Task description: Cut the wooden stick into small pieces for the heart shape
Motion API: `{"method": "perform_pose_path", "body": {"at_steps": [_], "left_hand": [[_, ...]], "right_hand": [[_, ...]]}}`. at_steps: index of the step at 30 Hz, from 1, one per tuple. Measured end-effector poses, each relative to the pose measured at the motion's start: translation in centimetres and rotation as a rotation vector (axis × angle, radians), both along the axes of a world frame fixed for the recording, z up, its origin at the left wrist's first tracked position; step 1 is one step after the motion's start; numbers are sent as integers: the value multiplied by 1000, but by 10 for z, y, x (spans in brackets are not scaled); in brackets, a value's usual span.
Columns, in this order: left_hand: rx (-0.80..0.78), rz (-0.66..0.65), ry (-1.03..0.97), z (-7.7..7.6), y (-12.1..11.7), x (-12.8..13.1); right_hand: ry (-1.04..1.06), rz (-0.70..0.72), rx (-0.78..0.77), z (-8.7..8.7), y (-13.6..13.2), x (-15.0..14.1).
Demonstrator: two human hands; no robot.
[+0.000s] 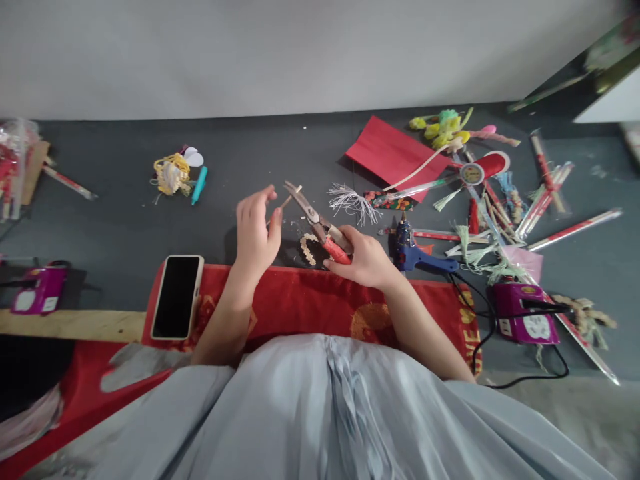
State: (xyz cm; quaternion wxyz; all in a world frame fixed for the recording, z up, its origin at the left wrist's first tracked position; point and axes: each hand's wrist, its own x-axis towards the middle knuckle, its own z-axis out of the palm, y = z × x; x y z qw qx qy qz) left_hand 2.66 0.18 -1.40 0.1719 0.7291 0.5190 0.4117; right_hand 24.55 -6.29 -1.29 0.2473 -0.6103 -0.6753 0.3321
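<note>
My left hand is raised over the dark table, its fingers bent and its thumb at the lower end of a thin wooden stick. My right hand is wrapped round the handles of a pair of pliers, whose grips are partly red. The metal jaws point up and left, and the stick's upper end lies at them. Just below the jaws, a curved row of small pale pieces rests on the table. A white thread tassel lies to the right of the pliers.
To the right lie a blue glue gun, red paper, a red spool, and several wrapped sticks. A purple power box has black cables. A phone sits on red cloth; left are yellow yarn and a turquoise pen.
</note>
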Motion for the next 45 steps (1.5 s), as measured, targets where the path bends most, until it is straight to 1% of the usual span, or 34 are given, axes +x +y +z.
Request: {"method": "perform_pose_path", "body": {"at_steps": [1, 2, 3, 4, 5, 7, 10, 13, 15, 18, 21, 25, 30, 40, 45], "left_hand": [[114, 45, 64, 0, -1, 2], [191, 62, 109, 0, -3, 4], [227, 52, 134, 0, -6, 6], [230, 16, 137, 1, -10, 9], [201, -53, 129, 1, -14, 12], [46, -173, 67, 1, -22, 21], [-299, -308, -138, -3, -31, 35], [-581, -428, -262, -8, -36, 45], [-708, -466, -345, -8, -37, 48], [-799, -510, -469, -6, -36, 49], [-812, -518, -552, -3, -36, 49], [-803, -476, -585, -5, -37, 48], [-750, -478, -596, -7, -38, 48], [-686, -492, -619, -12, -40, 48], [-667, -496, -616, -15, -40, 47]], "right_hand": [[25, -45, -6, -1, 1, -2], [50, -89, -14, -2, 1, -5], [79, -125, -23, -4, 2, -7], [111, -152, -37, -6, 2, -9], [149, -169, -53, -7, 1, -11], [249, -175, -82, -11, 0, -16], [433, -155, -75, -18, -4, -24], [591, -73, -31, -22, -7, -31], [609, -41, 30, -24, -8, -33], [637, 5, 95, -24, -8, -35], [661, 40, 128, -26, -9, -34], [607, 2, 161, -30, -10, -35], [589, -20, 99, -30, -11, -35], [559, -33, 142, -24, -11, -36], [559, -35, 149, -25, -12, -37]]}}
